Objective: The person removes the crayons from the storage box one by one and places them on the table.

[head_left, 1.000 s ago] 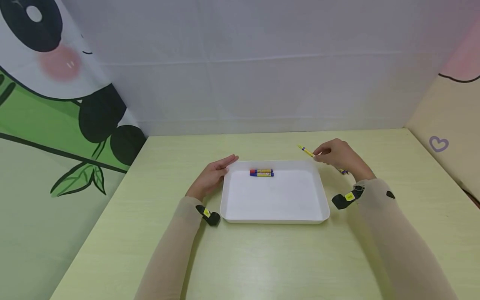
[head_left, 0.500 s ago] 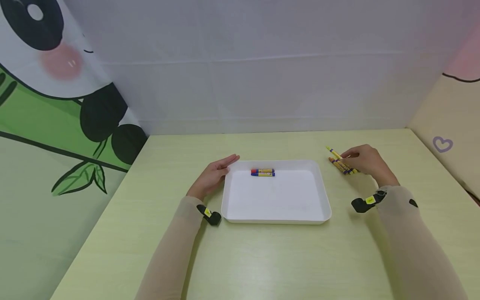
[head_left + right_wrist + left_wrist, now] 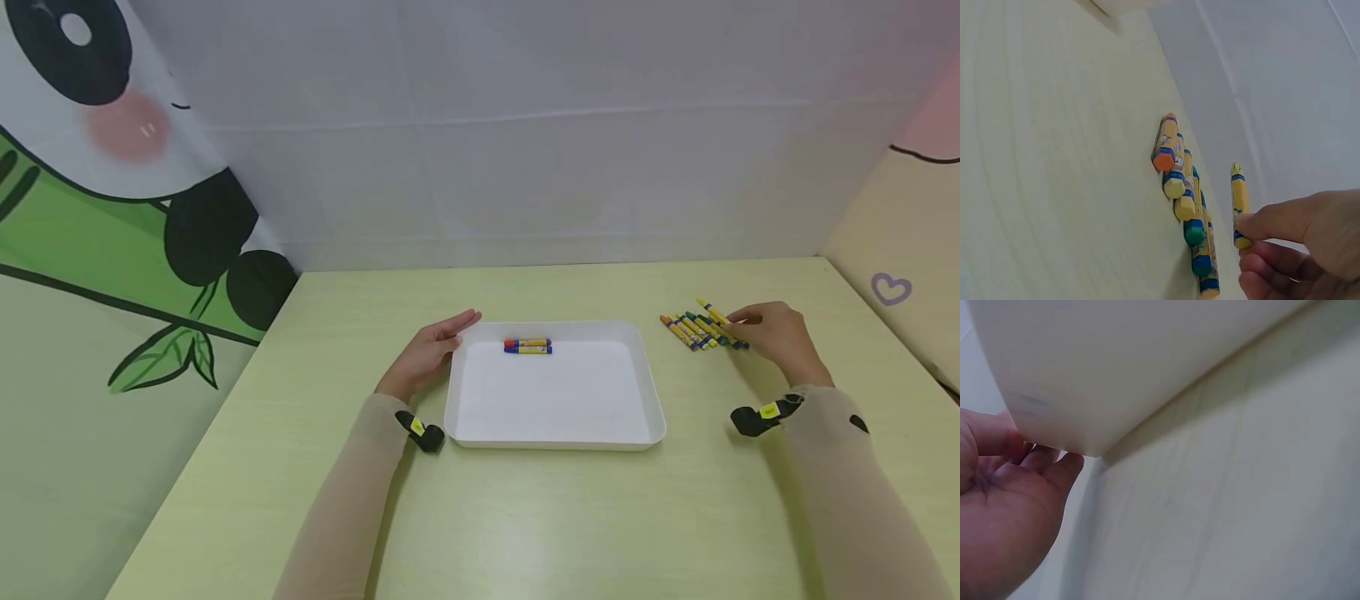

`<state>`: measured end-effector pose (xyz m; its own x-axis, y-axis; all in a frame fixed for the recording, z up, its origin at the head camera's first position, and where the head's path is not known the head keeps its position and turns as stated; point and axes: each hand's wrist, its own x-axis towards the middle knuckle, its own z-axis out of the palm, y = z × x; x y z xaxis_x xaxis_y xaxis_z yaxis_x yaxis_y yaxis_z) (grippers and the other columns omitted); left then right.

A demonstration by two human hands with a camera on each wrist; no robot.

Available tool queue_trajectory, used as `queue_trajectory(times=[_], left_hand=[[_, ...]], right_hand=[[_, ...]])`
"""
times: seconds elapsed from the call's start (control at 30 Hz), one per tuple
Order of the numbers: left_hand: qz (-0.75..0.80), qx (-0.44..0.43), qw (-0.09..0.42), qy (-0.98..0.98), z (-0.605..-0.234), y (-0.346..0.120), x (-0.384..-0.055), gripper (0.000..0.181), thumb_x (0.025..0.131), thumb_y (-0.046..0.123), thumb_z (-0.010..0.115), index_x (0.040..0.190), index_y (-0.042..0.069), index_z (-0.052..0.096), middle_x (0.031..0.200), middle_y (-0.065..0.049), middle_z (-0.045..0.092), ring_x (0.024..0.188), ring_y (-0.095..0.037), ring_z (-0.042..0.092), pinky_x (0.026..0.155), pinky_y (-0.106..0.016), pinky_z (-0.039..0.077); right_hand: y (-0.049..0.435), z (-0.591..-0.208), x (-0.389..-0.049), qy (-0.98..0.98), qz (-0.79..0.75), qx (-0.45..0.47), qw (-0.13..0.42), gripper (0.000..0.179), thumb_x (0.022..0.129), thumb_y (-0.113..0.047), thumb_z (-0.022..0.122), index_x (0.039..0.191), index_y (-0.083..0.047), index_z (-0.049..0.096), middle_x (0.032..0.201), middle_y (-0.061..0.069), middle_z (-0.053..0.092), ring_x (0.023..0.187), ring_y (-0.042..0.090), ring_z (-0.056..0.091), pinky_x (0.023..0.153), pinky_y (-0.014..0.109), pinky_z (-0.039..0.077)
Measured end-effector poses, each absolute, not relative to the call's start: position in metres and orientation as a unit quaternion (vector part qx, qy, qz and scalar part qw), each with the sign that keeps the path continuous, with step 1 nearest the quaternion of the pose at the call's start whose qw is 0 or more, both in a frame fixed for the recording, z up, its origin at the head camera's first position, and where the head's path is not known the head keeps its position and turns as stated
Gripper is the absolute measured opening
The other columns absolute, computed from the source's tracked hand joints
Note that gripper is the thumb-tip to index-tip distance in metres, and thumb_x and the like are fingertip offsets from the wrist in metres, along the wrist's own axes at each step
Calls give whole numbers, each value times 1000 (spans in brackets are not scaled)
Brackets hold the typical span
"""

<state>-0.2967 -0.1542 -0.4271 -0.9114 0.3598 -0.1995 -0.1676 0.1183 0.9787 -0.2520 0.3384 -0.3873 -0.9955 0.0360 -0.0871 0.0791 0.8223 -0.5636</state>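
Note:
A white tray (image 3: 555, 400) lies on the table, and in it a red crayon (image 3: 528, 342) and a blue crayon (image 3: 528, 351) lie side by side near the far left. At the tray's left far corner my left hand (image 3: 423, 354) holds the rim; the left wrist view shows its fingertips at the tray's edge. My right hand (image 3: 776, 333) pinches a yellow crayon (image 3: 1241, 203) between thumb and fingers, above the table. Beside it lies a slanted row of several crayons, including an orange crayon (image 3: 1166, 147) and a green crayon (image 3: 1194, 219).
The pale wooden table (image 3: 555, 525) runs back to a light curtain-like wall (image 3: 525, 183). Patterned panels stand at the left and right sides. The crayon row is to the right of the tray, a gap away from it.
My right hand has moved right with the yellow crayon, from near the tray's far right corner to the right end of the crayon row, uncovering that row. My left hand stays at the tray.

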Motion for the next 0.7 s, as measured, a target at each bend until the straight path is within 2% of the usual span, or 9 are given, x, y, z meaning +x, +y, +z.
queue_trajectory(times=[0.47, 0.7], left_hand=[[666, 67, 200, 715, -425, -155, -295, 50, 102, 0, 37, 149, 17, 36, 153, 6, 38, 147, -14, 20, 118, -39, 24], [671, 69, 199, 710, -426, -155, -295, 50, 102, 0, 37, 149, 16, 37, 153, 6, 39, 147, -13, 21, 118, -39, 25]], right_hand=[[357, -396, -243, 959, -278, 51, 24, 38, 95, -18, 54, 115, 14, 60, 112, 37, 59, 98, 49, 55, 73, 51, 48], [362, -398, -243, 957, -280, 61, 48, 40, 96, -18, 53, 118, 14, 57, 117, 38, 55, 102, 51, 52, 75, 53, 47]])
